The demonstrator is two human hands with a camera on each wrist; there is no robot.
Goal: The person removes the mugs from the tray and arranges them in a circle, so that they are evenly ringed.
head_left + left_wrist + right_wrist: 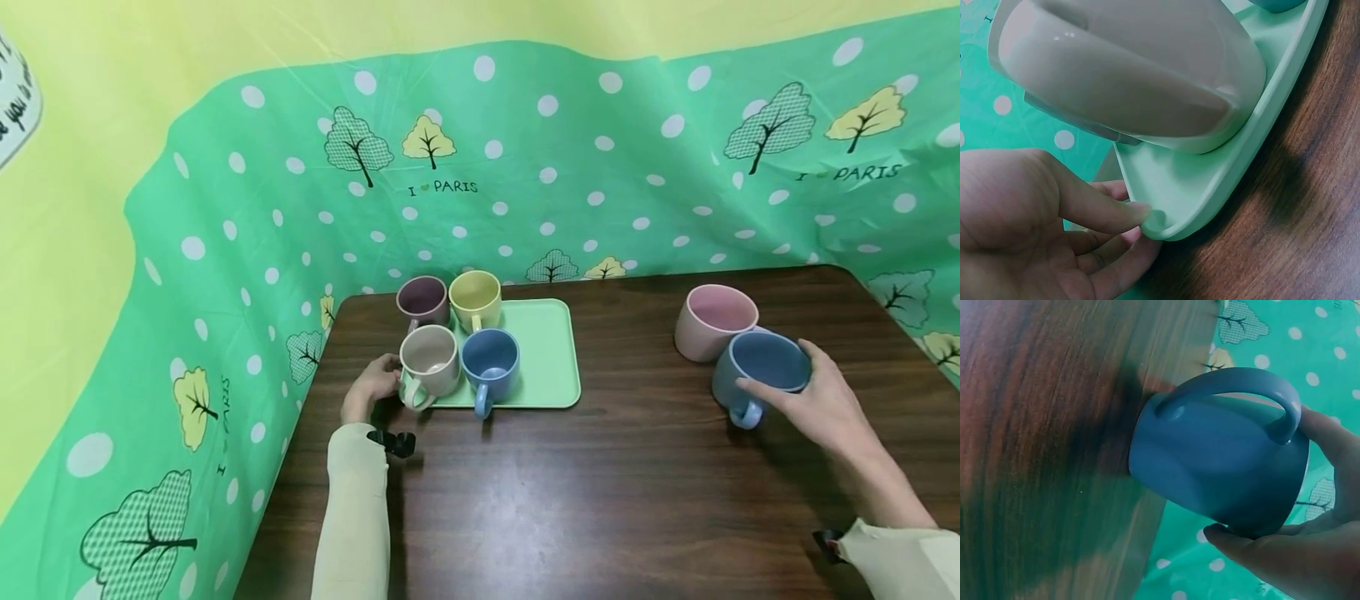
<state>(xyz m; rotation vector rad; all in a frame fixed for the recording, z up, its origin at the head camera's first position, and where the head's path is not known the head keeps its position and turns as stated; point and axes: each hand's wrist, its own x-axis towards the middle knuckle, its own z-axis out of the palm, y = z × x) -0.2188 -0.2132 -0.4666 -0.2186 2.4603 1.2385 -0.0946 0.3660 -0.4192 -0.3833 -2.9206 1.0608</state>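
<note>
We see the right hand (817, 400) wrapped over the rim of a blue mug (761, 375), thumb and fingers gripping it on the tabletop (600, 500), well to the right of the green tray (551, 358) and touching a pink mug (712, 321) behind it. The left hand (371, 387) pinches the tray's near left corner, fingers curled at its edge, just beside a beige mug (429, 360). On the tray also stand a second blue mug (490, 364), a yellow mug (475, 298) and a purple mug (422, 300)
</note>
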